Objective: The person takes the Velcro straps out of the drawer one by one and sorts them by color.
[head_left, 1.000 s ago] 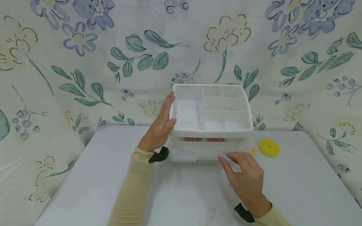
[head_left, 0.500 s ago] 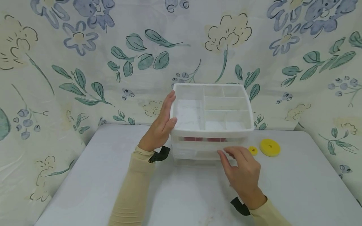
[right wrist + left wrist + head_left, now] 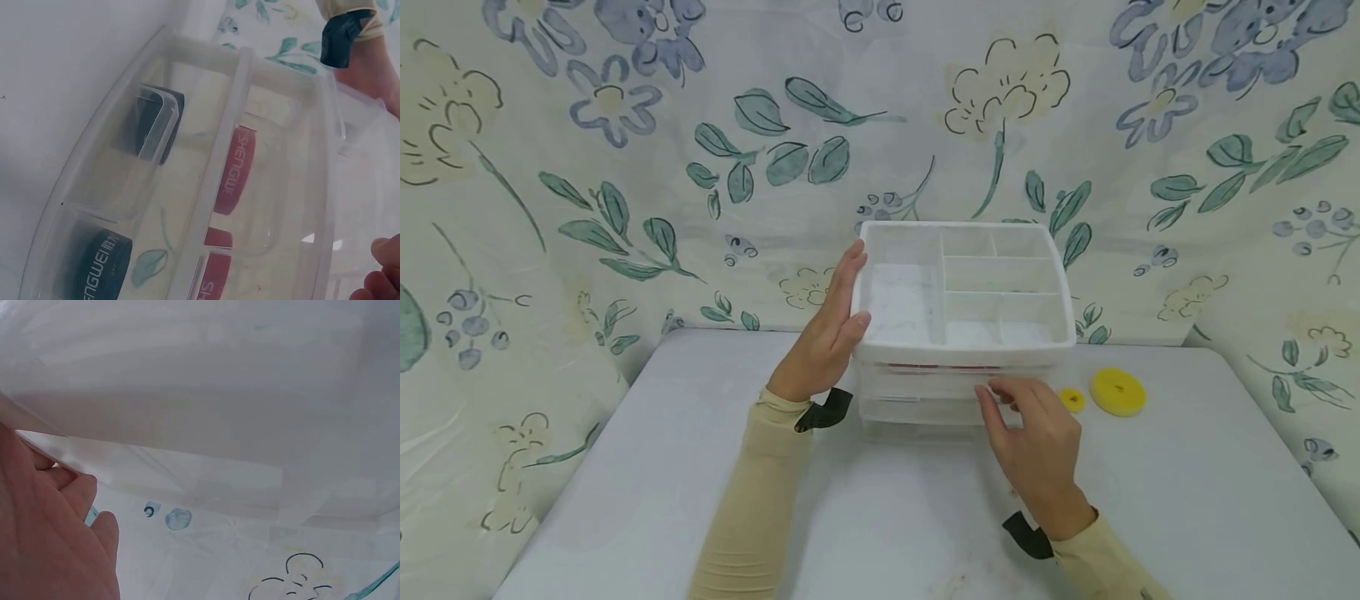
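Note:
A white plastic drawer organizer (image 3: pixel 895 308) stands at the table's far side, its top tray divided into several compartments. My left hand (image 3: pixel 820 342) rests flat along its left side, thumb near the front rim; the left wrist view has the fingers (image 3: pixel 78 494) beside the white wall. My right hand (image 3: pixel 1037 442) is at the right part of the upper drawer front (image 3: pixel 917 383), bent fingertips touching it. Through the clear drawers, the right wrist view shows pink tape rolls (image 3: pixel 237 169) in one tier and dark teal tape rolls (image 3: pixel 103 269) in another.
Right of the organizer lie a large yellow disc (image 3: pixel 1117 392) and a small yellow ring (image 3: pixel 1072 400) on the white table (image 3: pixel 700 500). A floral sheet (image 3: pixel 880 125) hangs behind the table.
The upper drawer has slid inward, the red strip under the tray narrowing. My right hand has followed it forward and slightly left, uncovering the small yellow ring. The left hand stays put.

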Available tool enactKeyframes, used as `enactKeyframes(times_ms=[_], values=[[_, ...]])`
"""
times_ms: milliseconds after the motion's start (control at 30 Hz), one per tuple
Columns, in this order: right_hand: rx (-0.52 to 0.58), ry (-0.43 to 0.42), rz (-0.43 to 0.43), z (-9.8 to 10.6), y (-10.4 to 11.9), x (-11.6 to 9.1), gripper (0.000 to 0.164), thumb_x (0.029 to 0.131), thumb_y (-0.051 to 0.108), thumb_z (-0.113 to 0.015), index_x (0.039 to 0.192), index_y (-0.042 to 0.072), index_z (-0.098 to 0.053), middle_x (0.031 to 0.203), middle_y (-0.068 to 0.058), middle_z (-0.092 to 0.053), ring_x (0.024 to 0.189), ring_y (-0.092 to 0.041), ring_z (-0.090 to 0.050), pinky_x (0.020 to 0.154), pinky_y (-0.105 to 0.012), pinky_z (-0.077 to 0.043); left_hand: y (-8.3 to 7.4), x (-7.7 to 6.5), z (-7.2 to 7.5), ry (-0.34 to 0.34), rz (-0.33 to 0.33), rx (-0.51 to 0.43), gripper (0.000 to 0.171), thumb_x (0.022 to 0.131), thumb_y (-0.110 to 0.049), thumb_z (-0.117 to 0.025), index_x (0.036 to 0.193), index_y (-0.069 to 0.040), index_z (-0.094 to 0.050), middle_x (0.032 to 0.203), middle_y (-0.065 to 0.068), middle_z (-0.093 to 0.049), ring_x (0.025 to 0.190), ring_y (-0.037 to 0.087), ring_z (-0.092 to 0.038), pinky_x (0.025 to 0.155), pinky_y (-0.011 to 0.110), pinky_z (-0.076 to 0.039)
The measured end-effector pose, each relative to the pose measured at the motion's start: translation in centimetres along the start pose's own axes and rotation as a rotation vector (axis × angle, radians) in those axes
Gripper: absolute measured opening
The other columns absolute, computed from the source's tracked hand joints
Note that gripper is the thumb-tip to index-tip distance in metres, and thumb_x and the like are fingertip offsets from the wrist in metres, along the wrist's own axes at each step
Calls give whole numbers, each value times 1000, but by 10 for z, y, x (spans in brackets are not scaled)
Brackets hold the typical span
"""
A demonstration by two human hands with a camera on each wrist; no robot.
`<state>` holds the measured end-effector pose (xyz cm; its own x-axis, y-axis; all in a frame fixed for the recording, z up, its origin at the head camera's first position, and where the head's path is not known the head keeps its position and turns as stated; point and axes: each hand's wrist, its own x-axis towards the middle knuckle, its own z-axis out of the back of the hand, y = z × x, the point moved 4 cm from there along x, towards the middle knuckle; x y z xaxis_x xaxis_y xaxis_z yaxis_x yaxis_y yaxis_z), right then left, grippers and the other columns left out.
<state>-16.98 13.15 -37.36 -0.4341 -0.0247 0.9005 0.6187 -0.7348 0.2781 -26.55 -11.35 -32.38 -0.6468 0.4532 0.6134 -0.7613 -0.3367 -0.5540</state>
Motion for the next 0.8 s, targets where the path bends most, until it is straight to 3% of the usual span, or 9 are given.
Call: enactKeyframes(times_ms=[133,267,800], values=[[1,10,-20,-2,-2,2,17,85,15,-77,92,0,-72,82,-10,-70,68,-22,-66,58,-37,-57,0,0,0,-1,5,0,65,102,-19,-33,159,-1,-8,168,8,-2,154,20,-3,124,44,-8],[-4,19,-45,-4,-3,3,20,77,6,-83,92,1,-72,84,-10,-70,70,-22,-67,59,-37,-57,1,-1,0,-1,1,-2,65,102,-19,-33,159,-2,-7,168,9,-2,154,20,-3,123,44,-8],[-5,54,-60,-4,-4,-1,22,75,3,-84,93,1,-71,84,-10,-71,70,-22,-66,59,-36,-57,1,0,0,2,-4,-7,66,102,-20,-33,160,-3,-6,169,8,-1,154,20,-2,123,45,-8]])
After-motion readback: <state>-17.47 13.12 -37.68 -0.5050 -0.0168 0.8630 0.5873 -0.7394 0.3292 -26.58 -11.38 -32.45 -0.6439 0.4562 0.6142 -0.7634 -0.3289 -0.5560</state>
